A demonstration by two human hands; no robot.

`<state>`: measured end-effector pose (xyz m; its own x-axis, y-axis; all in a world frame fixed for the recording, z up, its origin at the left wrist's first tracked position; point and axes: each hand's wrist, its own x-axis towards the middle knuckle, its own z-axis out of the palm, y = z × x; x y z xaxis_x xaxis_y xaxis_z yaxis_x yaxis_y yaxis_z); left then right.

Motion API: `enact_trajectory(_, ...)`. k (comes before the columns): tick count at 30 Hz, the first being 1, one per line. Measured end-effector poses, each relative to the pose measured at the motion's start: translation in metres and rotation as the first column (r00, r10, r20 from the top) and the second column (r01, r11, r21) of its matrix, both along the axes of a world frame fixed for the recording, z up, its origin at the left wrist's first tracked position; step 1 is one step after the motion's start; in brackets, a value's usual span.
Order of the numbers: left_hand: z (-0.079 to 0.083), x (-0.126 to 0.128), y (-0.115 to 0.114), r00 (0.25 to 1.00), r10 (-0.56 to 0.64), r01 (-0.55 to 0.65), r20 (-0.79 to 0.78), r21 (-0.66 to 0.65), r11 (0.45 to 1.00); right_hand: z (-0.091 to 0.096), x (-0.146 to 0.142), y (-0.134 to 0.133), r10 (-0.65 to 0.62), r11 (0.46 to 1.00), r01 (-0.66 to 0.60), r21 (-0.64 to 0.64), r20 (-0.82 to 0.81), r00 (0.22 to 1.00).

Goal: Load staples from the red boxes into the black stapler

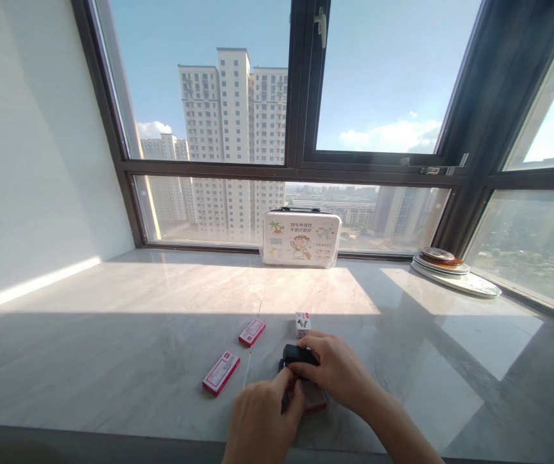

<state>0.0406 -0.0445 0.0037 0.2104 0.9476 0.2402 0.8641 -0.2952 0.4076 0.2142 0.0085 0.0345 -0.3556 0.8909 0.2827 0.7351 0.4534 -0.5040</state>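
Note:
A black stapler [298, 354] is between my two hands, low over the marble sill. My right hand [337, 367] grips its upper part from the right, with thumb and fingers closed on it. My left hand [269, 412] is closed around its lower, nearer part, and the fingers hide much of it. Below and behind the hands a flat box with a red edge [315, 406] shows in part. Just beyond my right fingertips stands a small white box [302, 324]. To the left lie two flat pink-and-white boxes, a nearer one [221, 374] and a farther one [252, 332].
A white case [302, 240] with cartoon prints stands upright against the window. Stacked plates [455, 274] sit in the right corner by the dark window frame [470, 187]. The marble sill [112, 367] ends at a front edge close to me, with a wall [29, 161] on the left.

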Motion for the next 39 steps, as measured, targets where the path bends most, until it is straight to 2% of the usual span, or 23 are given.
enact_trajectory(4, 0.002, 0.014, -0.004, 0.990, -0.122, 0.117, 0.068, 0.079, 0.990, -0.002, 0.001, 0.001, -0.021, 1.000, 0.021, -0.009, -0.010, 1.000)
enact_trajectory(7, 0.001, 0.013, -0.004, 0.993, -0.105, 0.099, 0.060, 0.107, 0.989, -0.004, 0.000, 0.003, -0.040, 0.999, 0.040, 0.002, -0.016, 0.999)
enact_trajectory(11, 0.001, -0.021, -0.001, 0.999, 0.041, -0.037, -0.018, 0.162, 0.986, -0.004, 0.000, 0.003, -0.056, 0.998, 0.056, 0.009, -0.015, 0.998)
enact_trajectory(15, 0.002, -0.065, 0.006, 0.981, 0.185, -0.162, -0.057, 0.281, 0.946, -0.005, 0.000, 0.004, -0.074, 0.997, 0.074, 0.003, -0.013, 0.997)
enact_trajectory(18, -0.001, -0.085, 0.016, 0.988, 0.155, -0.141, -0.022, 0.301, 0.943, -0.006, 0.000, 0.005, -0.070, 0.998, 0.070, 0.004, -0.018, 0.997)
enact_trajectory(22, -0.010, -0.097, 0.033, 0.992, -0.017, -0.009, 0.122, 0.213, 0.977, -0.007, 0.000, 0.005, -0.068, 0.998, 0.068, 0.004, -0.030, 0.997)
enact_trajectory(25, -0.013, -0.100, 0.037, 0.981, -0.050, 0.026, 0.188, 0.131, 0.991, -0.008, 0.000, 0.006, -0.073, 0.997, 0.073, 0.004, -0.035, 0.997)
enact_trajectory(29, -0.012, -0.099, 0.040, 0.976, -0.085, 0.064, 0.199, 0.107, 0.992, -0.008, 0.000, 0.005, -0.077, 0.997, 0.077, 0.004, -0.044, 0.996)
enact_trajectory(35, -0.013, -0.088, 0.057, 0.985, -0.171, 0.168, 0.033, 0.069, 0.983, -0.004, 0.000, 0.000, -0.070, 0.998, 0.070, 0.001, -0.044, 0.997)
enact_trajectory(39, -0.021, -0.068, 0.064, 0.983, -0.171, 0.178, -0.064, 0.125, 0.976, 0.001, 0.006, -0.007, -0.091, 0.994, 0.090, -0.058, -0.003, 0.996)
